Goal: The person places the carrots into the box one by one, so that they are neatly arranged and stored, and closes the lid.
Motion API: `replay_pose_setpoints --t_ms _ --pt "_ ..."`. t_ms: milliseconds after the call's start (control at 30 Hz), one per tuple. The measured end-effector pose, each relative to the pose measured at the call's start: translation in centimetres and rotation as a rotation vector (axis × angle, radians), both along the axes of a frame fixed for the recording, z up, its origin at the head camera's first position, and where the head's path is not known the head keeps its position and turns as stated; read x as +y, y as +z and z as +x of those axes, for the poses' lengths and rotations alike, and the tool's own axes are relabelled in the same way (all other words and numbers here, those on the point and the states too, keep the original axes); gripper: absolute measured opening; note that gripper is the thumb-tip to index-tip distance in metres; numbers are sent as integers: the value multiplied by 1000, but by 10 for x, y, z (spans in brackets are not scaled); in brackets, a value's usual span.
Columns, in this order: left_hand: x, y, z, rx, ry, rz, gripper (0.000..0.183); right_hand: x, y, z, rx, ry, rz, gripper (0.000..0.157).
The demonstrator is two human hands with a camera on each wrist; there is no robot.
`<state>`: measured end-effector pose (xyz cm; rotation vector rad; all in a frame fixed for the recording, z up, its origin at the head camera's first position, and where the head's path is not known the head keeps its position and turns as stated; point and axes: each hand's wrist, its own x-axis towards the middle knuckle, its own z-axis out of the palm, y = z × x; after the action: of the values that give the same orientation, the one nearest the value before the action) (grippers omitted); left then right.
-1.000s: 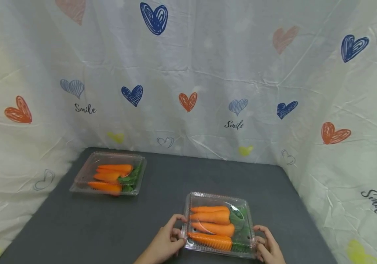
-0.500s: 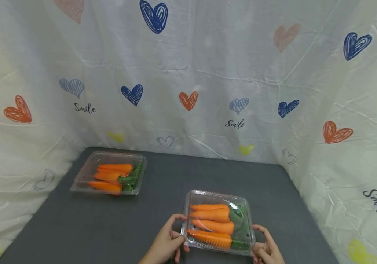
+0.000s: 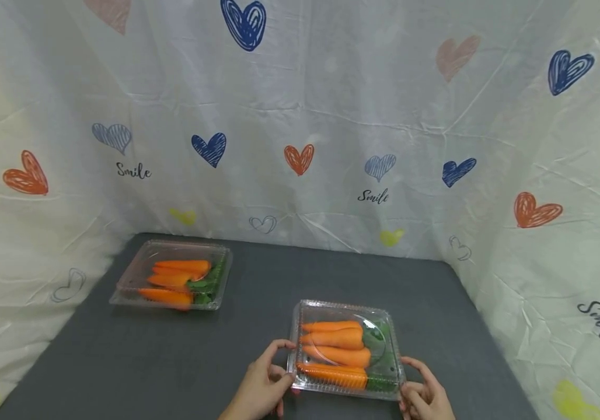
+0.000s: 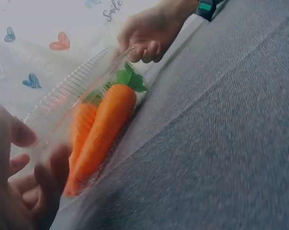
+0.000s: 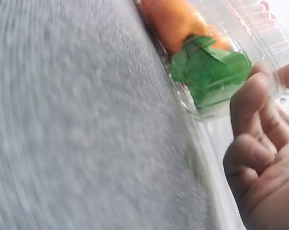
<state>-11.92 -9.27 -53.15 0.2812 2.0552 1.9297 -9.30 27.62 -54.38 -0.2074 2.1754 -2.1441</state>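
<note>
A clear plastic clamshell box [image 3: 343,389] with several orange carrots [image 3: 334,354] and green leaves [image 3: 379,332] inside is at the front right of the grey table, its lid down. My left hand [image 3: 262,379] grips its left edge, the index finger up at the side and the thumb near the front corner. At the right edge my right hand [image 3: 425,392] pinches the rim between thumb and fingers. In the right wrist view the right hand [image 5: 266,139] has its fingertips at the rim beside the leaves. The left wrist view shows the box tilted between both hands.
A second clear clamshell box [image 3: 132,286] of carrots and leaves stands at the back left of the grey table [image 3: 258,286]. White curtains [image 3: 305,76] printed with hearts enclose the table at the back and both sides.
The box in my hands has shifted slightly away from me, both hands keeping to its sides. My right fingers have closed in on the rim. The back-left box has stayed put.
</note>
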Motion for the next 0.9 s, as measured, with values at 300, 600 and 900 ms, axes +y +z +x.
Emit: replay_pose_setpoints --t_ms 300,600,900 --pt "9 -3 -2 233 -16 -313 99 -30 12 7 -104 -413 362 65" --pt "89 -5 -45 463 67 -528 100 34 19 -24 -263 -386 474 71" --pt "191 -5 -93 438 54 -551 101 107 10 -64 -76 -438 448 71"
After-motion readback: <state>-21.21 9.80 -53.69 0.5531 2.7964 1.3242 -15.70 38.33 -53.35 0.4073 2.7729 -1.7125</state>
